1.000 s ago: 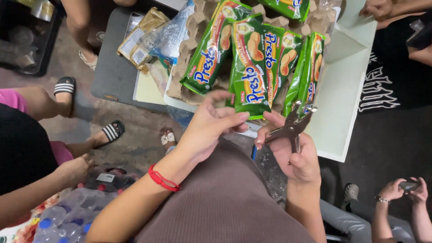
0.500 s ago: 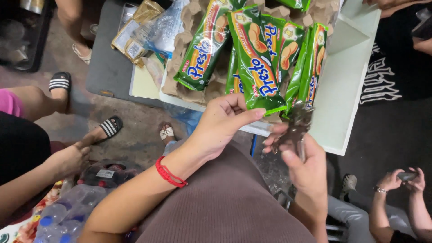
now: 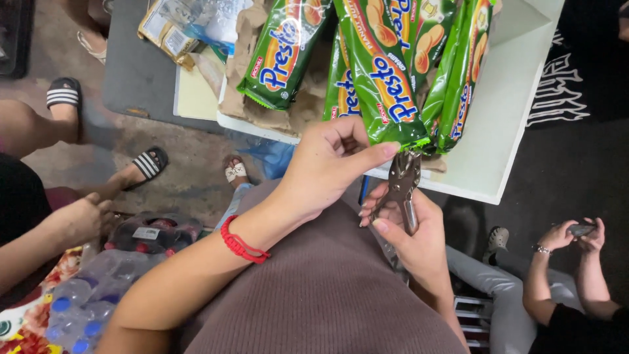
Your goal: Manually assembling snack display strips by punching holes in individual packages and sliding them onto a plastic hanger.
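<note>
Head view: your left hand [image 3: 331, 167] pinches the near end of the middle green biscuit packet [image 3: 377, 72], which lies with other green packets on the white tray [image 3: 508, 111] at the far side. Your right hand [image 3: 413, 236] is wrapped tight around the metal punch pliers [image 3: 401, 187], whose head sits right at that pinched packet end. Step in hand, by my reading: lining the sealed edge up with the tool. The next squeeze calls for holding the edge flat and steady. A seated person's hands [image 3: 573, 235] are at the right.

Punch [image 3: 403, 180] now at packet [image 3: 383, 85] edge.
</note>
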